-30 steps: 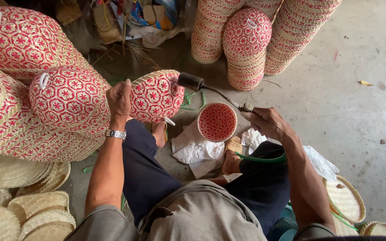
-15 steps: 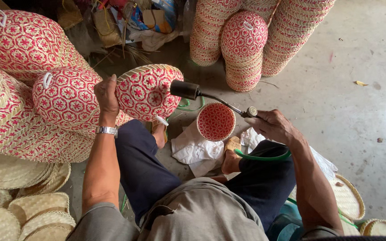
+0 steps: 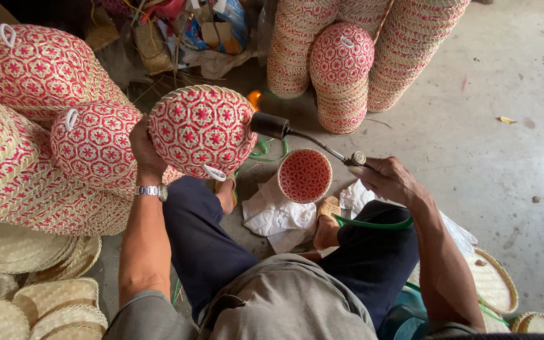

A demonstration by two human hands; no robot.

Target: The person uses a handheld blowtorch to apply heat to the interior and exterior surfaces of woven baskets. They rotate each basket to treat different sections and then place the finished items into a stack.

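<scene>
Head view shows a person sitting on the floor with legs spread. The left hand (image 3: 145,148) is closed on the edge of a round woven basket (image 3: 201,131), red and cream with star shapes, and holds it up in the air over the left knee. The right hand (image 3: 390,181) is wrapped tight around the handle of a gas torch (image 3: 297,135). The torch's black tip is just beside the basket's right side, and a small orange flame (image 3: 254,99) shows at the basket's top edge.

On the floor between the legs lies crumpled white paper (image 3: 275,217), and a small red basket (image 3: 305,175) stands on it. A green hose (image 3: 373,223) lies across the right leg.

To the left are more red baskets (image 3: 92,141) and plain flat straw trays (image 3: 26,252). Far off stand tall basket stacks (image 3: 347,63) on the grey floor (image 3: 505,157).

I think the fire could burn the basket if it stays too long in one spot, because straw catches fast. A spark could fall on the paper. The fingers holding the basket are near the heat too.
</scene>
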